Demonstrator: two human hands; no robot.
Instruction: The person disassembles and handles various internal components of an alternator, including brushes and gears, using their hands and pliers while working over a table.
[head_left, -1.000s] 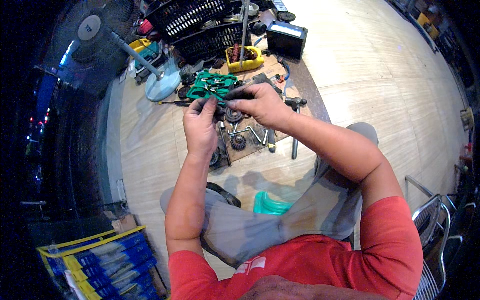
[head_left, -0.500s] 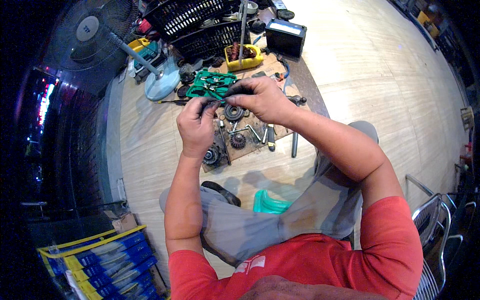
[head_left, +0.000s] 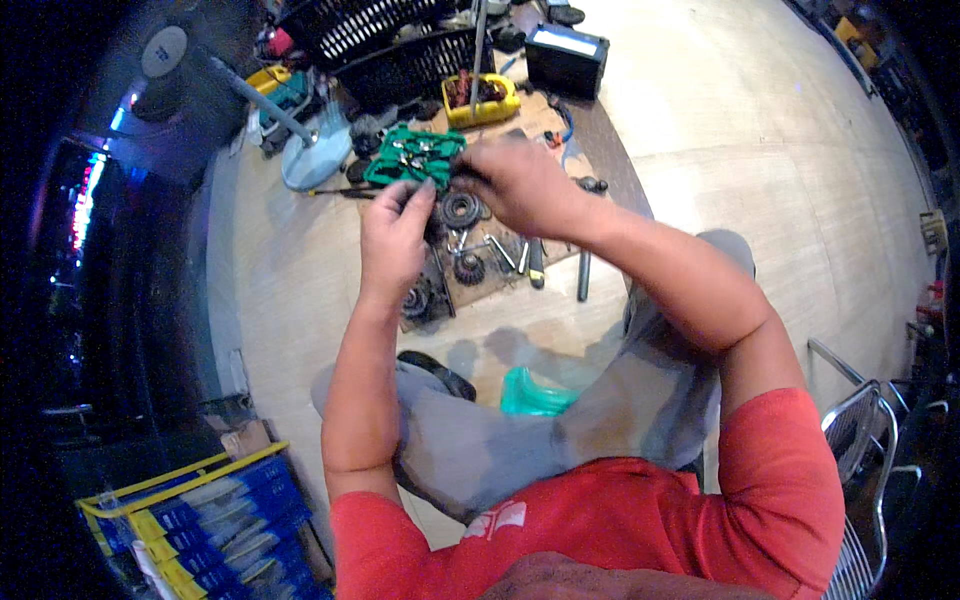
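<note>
My left hand [head_left: 392, 240] is closed in a pinch, thumb against fingers, over the left side of the work area. What it pinches is too small to make out. My right hand [head_left: 525, 190] is curled shut just to the right, its blackened fingertips close to the left ones; anything in it is hidden. Behind both hands lies a green tool case [head_left: 415, 155] with several pliers. Below them are a dark ring-shaped part [head_left: 461, 210], a toothed gear [head_left: 468, 267] and a larger gear assembly [head_left: 414, 302] near my left wrist.
A yellow container [head_left: 484, 113] of reddish-brown parts, black crates [head_left: 410, 70] and a black battery [head_left: 566, 62] stand beyond. A yellow-black handle [head_left: 536, 268] and a hammer [head_left: 584, 272] lie right. A pedestal fan [head_left: 315, 155] is far left, a green stool [head_left: 540, 395] between my legs.
My right hand has turned and its fingers have curled downward, blurring slightly. My left hand stays pinched near it. The whole view has shifted a little.
</note>
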